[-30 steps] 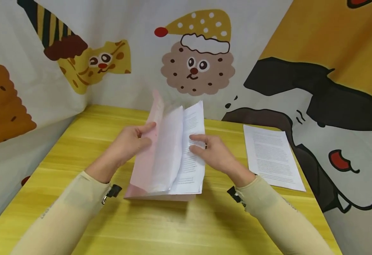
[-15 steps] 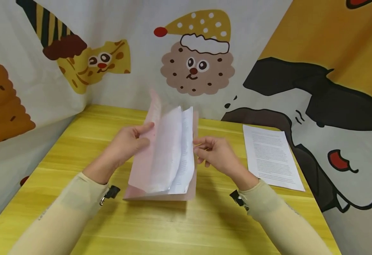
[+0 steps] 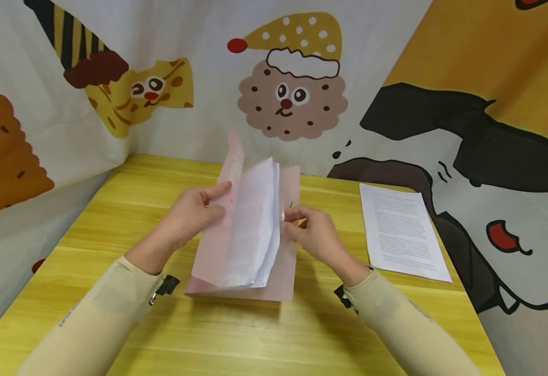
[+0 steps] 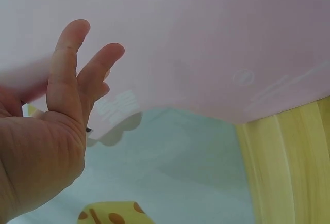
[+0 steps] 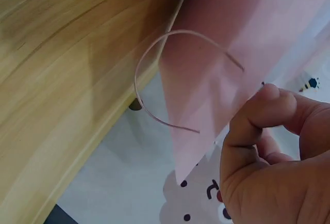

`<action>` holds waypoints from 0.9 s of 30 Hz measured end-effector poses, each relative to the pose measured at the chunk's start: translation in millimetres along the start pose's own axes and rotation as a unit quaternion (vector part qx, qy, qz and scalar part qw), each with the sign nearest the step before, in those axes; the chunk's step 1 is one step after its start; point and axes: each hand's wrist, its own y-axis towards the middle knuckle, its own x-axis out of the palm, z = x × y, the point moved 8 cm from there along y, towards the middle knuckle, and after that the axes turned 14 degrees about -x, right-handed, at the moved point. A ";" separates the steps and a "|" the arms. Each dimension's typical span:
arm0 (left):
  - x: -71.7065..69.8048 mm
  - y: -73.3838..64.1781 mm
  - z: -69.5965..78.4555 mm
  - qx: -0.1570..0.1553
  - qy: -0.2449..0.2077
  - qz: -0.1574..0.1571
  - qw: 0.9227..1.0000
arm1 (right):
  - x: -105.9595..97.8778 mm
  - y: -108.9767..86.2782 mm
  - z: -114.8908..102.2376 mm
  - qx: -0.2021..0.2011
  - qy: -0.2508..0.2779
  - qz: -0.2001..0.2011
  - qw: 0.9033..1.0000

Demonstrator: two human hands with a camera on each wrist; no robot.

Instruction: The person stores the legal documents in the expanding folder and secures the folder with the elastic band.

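A pink folder (image 3: 211, 235) stands partly spread on the wooden table, its front cover raised and white printed sheets (image 3: 255, 224) between the covers. My left hand (image 3: 194, 214) pinches the raised cover between thumb and fingers; in the left wrist view that hand (image 4: 62, 95) has some fingers extended along the pink surface. On the other side, my right hand (image 3: 316, 230) has thumb and index together at the free edge of the inner pages. The right wrist view shows this hand (image 5: 273, 146) with curled fingers, and a thin pink cord loop (image 5: 136, 74) standing off the back cover (image 5: 206, 74).
A separate printed sheet or stack (image 3: 403, 230) lies at the table's right side. Behind the table (image 3: 132, 324) hangs a white cloth (image 3: 170, 31) with cartoon food figures, running down along both sides too.
The printed sheets have turned left, away from the back cover, which now shows more. My right hand went from touching the page face to pinching at the edge. My left hand stays on the cover.
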 end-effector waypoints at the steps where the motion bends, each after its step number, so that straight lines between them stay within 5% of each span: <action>1: -0.3 0.0 -0.2 0.001 -0.001 0.001 1.000 | -2.2 -1.3 1.4 0.005 0.004 0.004 1.000; 17: -2.9 -0.9 -1.2 -0.008 0.006 0.006 1.000 | -25.9 -26.2 43.8 0.083 0.068 0.025 0.994; 23: -6.8 -2.0 -2.4 -0.008 0.009 0.008 1.000 | -77.9 -44.4 90.6 0.119 -0.005 0.034 0.992; 27: -9.9 -3.6 -4.4 -0.006 0.004 0.005 1.000 | -134.6 -62.4 145.0 0.184 -0.076 0.065 0.978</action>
